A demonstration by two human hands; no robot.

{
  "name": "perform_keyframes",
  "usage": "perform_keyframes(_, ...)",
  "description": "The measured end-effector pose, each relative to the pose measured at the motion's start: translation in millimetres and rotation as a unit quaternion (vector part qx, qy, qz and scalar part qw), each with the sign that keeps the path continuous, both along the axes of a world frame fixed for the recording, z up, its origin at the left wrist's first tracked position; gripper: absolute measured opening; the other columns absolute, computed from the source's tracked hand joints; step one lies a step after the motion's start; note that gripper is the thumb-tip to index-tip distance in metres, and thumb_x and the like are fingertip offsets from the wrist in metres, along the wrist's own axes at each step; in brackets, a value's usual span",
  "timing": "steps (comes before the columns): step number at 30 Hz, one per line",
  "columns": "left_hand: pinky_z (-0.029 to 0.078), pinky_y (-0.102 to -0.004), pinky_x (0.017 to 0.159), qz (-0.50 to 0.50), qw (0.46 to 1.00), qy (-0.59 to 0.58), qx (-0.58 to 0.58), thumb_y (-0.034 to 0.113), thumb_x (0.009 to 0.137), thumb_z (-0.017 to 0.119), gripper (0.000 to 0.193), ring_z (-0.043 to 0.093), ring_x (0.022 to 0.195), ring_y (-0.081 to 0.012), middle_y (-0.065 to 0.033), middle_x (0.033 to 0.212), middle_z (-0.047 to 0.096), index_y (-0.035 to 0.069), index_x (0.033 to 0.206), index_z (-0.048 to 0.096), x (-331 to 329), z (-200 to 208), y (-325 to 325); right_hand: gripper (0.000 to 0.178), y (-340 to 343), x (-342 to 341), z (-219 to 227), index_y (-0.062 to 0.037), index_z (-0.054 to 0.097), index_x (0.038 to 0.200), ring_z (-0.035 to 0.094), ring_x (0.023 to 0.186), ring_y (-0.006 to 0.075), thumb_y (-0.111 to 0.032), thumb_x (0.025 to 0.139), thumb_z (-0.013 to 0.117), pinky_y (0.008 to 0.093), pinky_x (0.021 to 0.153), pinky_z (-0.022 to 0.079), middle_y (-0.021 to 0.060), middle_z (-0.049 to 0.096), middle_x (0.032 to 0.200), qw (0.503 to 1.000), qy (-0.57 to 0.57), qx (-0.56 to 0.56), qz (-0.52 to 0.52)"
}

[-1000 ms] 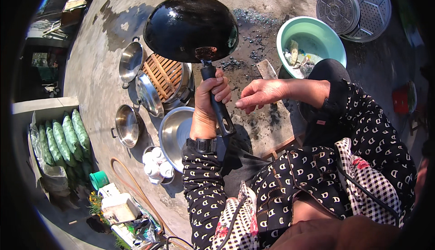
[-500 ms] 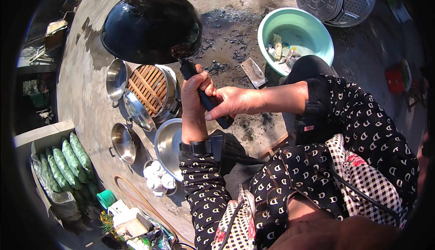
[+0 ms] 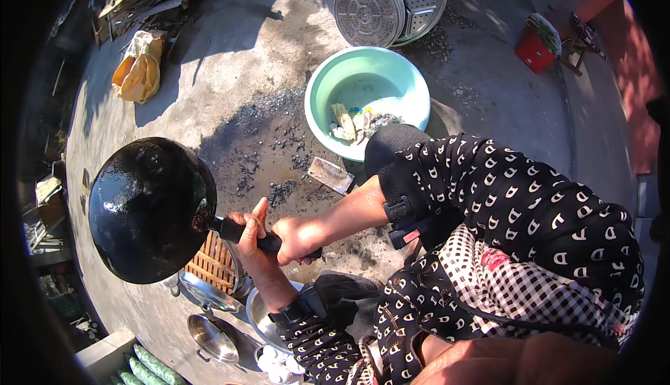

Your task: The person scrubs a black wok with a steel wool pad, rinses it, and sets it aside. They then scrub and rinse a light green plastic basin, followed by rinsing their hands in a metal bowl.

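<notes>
The right hand (image 3: 296,238) is closed around the black handle (image 3: 232,230), the left hand (image 3: 254,247) grips it nearer the wok (image 3: 150,207), which is raised at left, rounded outside showing, black, glossy with pale reflections, partly obscuring a slatted wooden rack (image 3: 213,263).

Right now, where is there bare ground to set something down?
Concrete between the yellow bag and green basin looks open, though black bits lie scattered toward the basin. It's crowded lower left, with wooden slats and a steel pan near the held wok.
</notes>
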State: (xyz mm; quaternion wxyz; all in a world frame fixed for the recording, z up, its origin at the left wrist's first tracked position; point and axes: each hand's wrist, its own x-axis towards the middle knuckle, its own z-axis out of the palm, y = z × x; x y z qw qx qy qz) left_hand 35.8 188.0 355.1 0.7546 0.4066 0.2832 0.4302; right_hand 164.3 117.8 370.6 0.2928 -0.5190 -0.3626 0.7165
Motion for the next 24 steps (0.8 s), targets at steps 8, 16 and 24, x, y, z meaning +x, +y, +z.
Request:
perform_keyframes(8, 0.042, -0.0548, 0.112, -0.005, 0.999, -0.010, -0.048, 0.001, 0.086, 0.062, 0.025, 0.065, 0.077, -0.0229, -0.0030, 0.068, 0.045, 0.006, 0.105, 0.045, 12.5, 3.0, -6.2, 0.019, 2.0, 3.0, -4.7, 0.0085, 0.060, 0.085, 0.066, 0.050, 0.0214, -0.006, 0.075, 0.064, 0.0336, 0.043, 0.051, 0.0144, 0.065, 0.061, 0.999, -0.007, 0.034, 0.017)
perform_keyframes(16, 0.040, -0.0542, 0.113, -0.020, 0.999, 0.015, -0.019, 0.002, 0.088, 0.059, 0.024, 0.057, 0.077, -0.0165, -0.0021, 0.069, 0.042, 0.006, 0.107, 0.046, 22.3, 8.6, -7.9, 0.013, 0.2, 11.5, -6.3, 0.0036, 0.065, 0.075, 0.070, 0.055, 0.0208, -0.009, 0.077, 0.065, 0.0329, 0.048, 0.053, 0.0115, 0.068, 0.061, 0.998, -0.036, 0.058, 0.017)
perform_keyframes(24, 0.040, -0.0553, 0.111, -0.068, 0.997, -0.025, -0.038, 0.000, 0.088, 0.064, 0.026, 0.069, 0.087, -0.0255, -0.0027, 0.070, 0.051, 0.010, 0.101, 0.044, 17.0, -2.5, 4.3, 0.038, 4.1, 13.7, -15.2, 0.0071, 0.052, 0.110, 0.069, 0.054, 0.0213, -0.012, 0.079, 0.065, 0.0339, 0.049, 0.056, 0.0148, 0.068, 0.067, 0.994, -0.039, 0.093, 0.029)
